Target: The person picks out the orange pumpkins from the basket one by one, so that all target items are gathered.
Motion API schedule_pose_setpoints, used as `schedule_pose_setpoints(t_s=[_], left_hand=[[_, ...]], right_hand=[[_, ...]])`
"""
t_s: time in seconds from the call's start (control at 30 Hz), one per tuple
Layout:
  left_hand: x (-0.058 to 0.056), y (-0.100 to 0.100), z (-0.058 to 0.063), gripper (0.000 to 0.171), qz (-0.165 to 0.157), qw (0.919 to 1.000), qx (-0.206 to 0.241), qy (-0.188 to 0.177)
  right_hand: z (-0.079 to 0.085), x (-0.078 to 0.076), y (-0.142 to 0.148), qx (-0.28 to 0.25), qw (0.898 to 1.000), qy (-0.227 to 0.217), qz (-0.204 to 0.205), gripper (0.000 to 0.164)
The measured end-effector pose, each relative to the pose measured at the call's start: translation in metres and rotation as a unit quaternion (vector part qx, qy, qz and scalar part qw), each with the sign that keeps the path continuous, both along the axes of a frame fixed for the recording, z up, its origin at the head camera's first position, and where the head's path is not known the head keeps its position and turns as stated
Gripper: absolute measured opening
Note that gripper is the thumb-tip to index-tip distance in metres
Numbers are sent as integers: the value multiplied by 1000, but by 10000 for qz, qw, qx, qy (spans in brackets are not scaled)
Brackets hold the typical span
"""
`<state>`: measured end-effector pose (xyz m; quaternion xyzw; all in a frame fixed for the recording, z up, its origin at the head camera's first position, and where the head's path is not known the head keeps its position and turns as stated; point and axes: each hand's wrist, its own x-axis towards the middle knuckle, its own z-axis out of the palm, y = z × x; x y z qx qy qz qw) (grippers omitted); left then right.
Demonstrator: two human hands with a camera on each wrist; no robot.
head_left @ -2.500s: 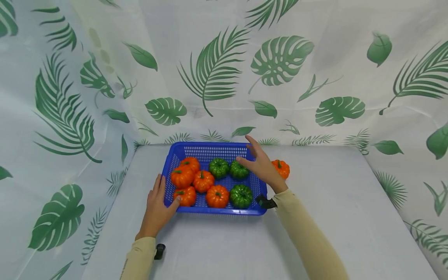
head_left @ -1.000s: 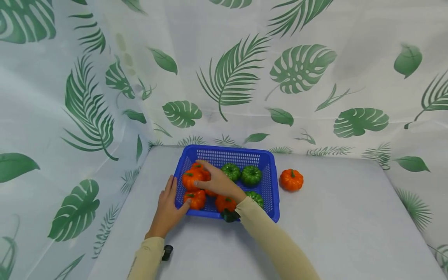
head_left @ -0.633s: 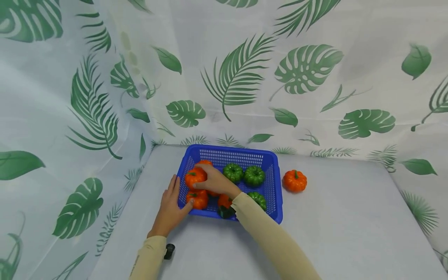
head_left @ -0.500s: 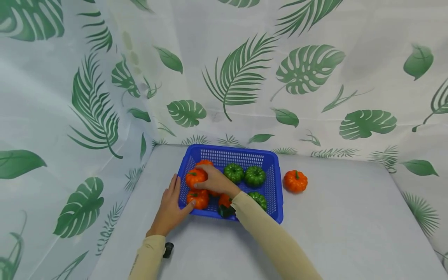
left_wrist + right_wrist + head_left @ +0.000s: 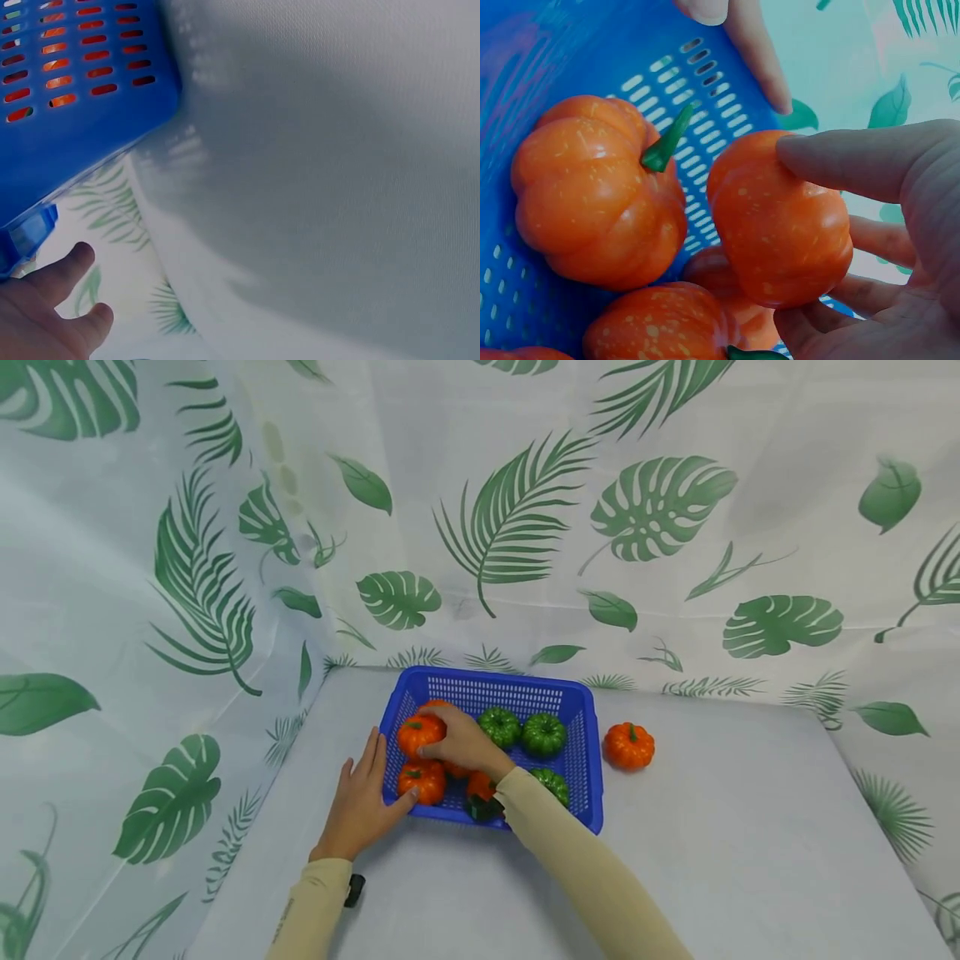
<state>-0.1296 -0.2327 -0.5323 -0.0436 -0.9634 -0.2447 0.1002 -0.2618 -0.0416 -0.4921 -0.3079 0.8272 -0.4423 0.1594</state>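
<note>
My right hand [image 5: 471, 745] holds an orange toy pumpkin [image 5: 420, 737] at the left side of a blue perforated basket [image 5: 590, 702]. In the right wrist view, thumb and fingers grip that pumpkin [image 5: 776, 225] from opposite sides, above other orange ones. My left hand [image 5: 356, 810] lies along the basket's left side, fingers straight, thumb by the front left corner near another orange pumpkin [image 5: 422, 782]. The left wrist view shows extended fingers [image 5: 64, 281] beside the basket wall [image 5: 82, 142]. More orange pumpkins in the basket are partly hidden by my right hand and forearm.
Green pumpkins [image 5: 543, 735] sit in the basket's right half, one partly behind my right sleeve [image 5: 577, 860]. A single orange pumpkin [image 5: 629, 746] stands on the white table [image 5: 720, 827] right of the basket. A leaf-patterned sheet [image 5: 517, 635] rises behind.
My right hand has moved left, from over the green pumpkins to an orange pumpkin it now grips. The left hand has stayed at the basket's left side. The head view has shifted slightly.
</note>
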Motion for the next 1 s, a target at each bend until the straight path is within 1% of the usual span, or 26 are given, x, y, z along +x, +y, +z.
schedule_pose_setpoints(t_s=[0.13,0.33,0.5,0.73,0.87,1.0], left_hand=[[-1,1,3,102,-46,9998,-196,-30],[-1,2,8,103,-94,9991,-278,-316],[2,-1,12,105,-134,9977,-362,-553],[3,-1,17,106,-232,9955,-490,-772],[5,0,18,107,-182,9950,-491,-847],[6,1,18,106,-138,9948,-477,-888]], right_hand=[[4,1,7,-160,9998,-25,-137,65],[10,7,25,-382,9989,-195,-186,66],[17,14,45,-520,9980,-283,-223,67],[26,20,75,-692,9958,-378,-475,63],[31,24,93,-772,9948,-381,-541,63],[34,29,111,-875,9938,-288,-630,64]])
